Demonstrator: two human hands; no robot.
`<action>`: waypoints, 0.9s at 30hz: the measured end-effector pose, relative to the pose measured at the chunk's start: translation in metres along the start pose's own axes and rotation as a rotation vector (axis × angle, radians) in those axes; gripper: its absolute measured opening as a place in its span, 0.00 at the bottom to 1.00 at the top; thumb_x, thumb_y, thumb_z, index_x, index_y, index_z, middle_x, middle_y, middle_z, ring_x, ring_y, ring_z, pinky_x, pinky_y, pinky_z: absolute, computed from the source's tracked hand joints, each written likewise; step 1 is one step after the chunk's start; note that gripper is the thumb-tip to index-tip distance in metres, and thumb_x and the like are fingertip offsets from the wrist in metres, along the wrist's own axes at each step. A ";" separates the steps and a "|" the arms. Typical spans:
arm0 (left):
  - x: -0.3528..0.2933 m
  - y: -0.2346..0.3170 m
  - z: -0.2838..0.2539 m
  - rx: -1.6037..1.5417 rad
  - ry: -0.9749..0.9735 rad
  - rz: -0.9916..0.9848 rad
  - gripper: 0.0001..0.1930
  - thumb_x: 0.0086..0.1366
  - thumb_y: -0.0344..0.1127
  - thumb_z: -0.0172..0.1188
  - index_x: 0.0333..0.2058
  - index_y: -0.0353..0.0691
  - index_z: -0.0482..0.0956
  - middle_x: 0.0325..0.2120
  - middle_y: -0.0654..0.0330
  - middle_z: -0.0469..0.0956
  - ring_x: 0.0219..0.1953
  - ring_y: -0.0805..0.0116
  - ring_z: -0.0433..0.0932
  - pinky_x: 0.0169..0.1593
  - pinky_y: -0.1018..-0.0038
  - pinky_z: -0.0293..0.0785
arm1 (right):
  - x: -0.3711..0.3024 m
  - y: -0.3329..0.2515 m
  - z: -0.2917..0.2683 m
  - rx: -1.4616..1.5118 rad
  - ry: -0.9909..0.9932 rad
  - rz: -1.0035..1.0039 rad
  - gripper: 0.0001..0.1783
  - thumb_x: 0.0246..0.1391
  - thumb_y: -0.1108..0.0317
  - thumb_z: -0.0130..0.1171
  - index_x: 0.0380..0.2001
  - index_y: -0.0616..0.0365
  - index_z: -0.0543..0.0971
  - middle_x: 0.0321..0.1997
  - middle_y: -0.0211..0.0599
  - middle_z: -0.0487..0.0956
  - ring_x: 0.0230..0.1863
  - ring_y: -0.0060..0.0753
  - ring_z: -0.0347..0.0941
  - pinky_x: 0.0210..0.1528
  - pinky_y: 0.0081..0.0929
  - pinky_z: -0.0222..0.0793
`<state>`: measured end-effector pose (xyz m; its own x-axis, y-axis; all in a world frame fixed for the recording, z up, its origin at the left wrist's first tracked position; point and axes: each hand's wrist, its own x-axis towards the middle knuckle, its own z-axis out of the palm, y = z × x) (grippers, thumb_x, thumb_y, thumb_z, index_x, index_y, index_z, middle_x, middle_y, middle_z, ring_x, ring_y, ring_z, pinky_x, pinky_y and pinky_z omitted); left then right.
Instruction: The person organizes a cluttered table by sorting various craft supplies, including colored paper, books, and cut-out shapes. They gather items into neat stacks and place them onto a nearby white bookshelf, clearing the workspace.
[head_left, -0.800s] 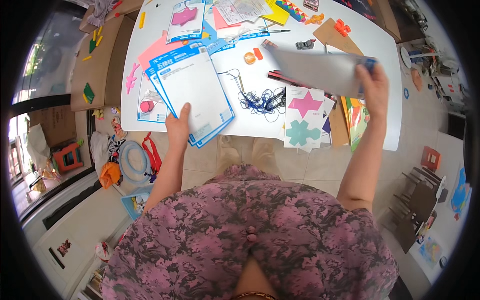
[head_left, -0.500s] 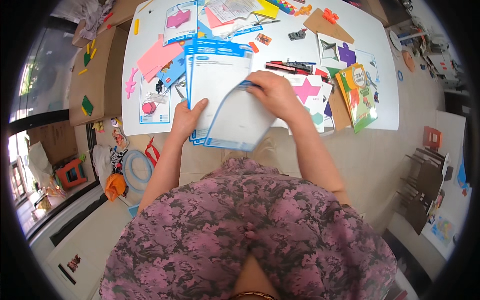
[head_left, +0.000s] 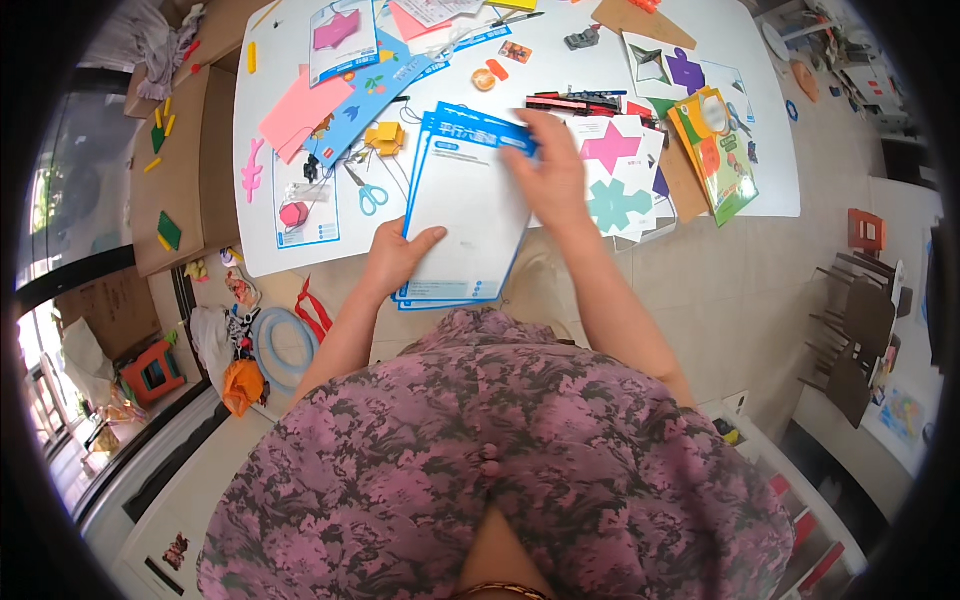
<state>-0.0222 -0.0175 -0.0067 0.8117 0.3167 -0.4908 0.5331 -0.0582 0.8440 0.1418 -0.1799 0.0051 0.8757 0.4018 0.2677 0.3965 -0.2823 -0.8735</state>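
Note:
A stack of white sheets with blue borders (head_left: 465,215) is held over the table's near edge, tilted a little. My left hand (head_left: 395,258) grips its lower left edge, thumb on top and fingers hidden underneath. At the upper right corner, my right hand (head_left: 552,170) is closed on the sheets, its fingertips slightly blurred. The top sheet lies nearly flat, and the edges of others show behind it. Left of the stack are light blue scissors (head_left: 372,198) and a yellow folded paper shape (head_left: 384,138).
On the white table (head_left: 600,30) lie pink paper (head_left: 300,115), a blue sheet (head_left: 365,108), dark pens (head_left: 575,104), sheets with a pink star (head_left: 612,148) and a teal cutout (head_left: 618,205), and a green-and-orange booklet (head_left: 735,185). A cardboard box (head_left: 210,150) stands left.
The top sheet, bent up at its right side before, now lies flat on the stack. Both hands and the stack have come lower in view, uncovering the scissors and yellow shape.

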 end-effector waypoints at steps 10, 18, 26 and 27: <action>0.005 -0.007 -0.022 -0.214 0.403 -0.068 0.17 0.58 0.39 0.60 0.41 0.31 0.74 0.33 0.57 0.78 0.31 0.73 0.75 0.36 0.77 0.71 | -0.116 0.223 -0.141 -0.767 0.121 0.871 0.34 0.37 0.54 0.65 0.47 0.62 0.70 0.47 0.47 0.73 0.50 0.46 0.69 0.51 0.36 0.64; 0.005 0.003 0.007 -0.308 0.356 -0.077 0.18 0.58 0.39 0.61 0.41 0.30 0.73 0.32 0.57 0.77 0.31 0.73 0.75 0.35 0.78 0.72 | -0.114 0.247 -0.132 -0.608 0.063 1.086 0.35 0.34 0.53 0.67 0.44 0.64 0.73 0.43 0.47 0.76 0.45 0.44 0.73 0.45 0.36 0.69; 0.017 0.003 0.008 -0.320 0.244 -0.094 0.17 0.59 0.36 0.59 0.42 0.31 0.73 0.34 0.57 0.77 0.34 0.72 0.75 0.37 0.77 0.72 | -0.126 0.258 -0.144 -0.123 0.272 1.216 0.18 0.41 0.65 0.66 0.36 0.59 0.75 0.25 0.30 0.75 0.21 0.22 0.68 0.17 0.22 0.62; 0.018 0.003 0.008 -0.352 0.243 -0.089 0.16 0.59 0.36 0.59 0.42 0.31 0.72 0.34 0.57 0.77 0.34 0.72 0.76 0.37 0.77 0.72 | -0.124 0.253 -0.146 -0.007 0.299 1.220 0.16 0.43 0.65 0.64 0.36 0.59 0.75 0.25 0.29 0.75 0.21 0.20 0.67 0.17 0.21 0.60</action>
<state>-0.0037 -0.0196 -0.0146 0.6643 0.5218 -0.5352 0.4504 0.2920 0.8437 0.1734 -0.4289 -0.1898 0.7003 -0.3364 -0.6296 -0.7138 -0.3357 -0.6147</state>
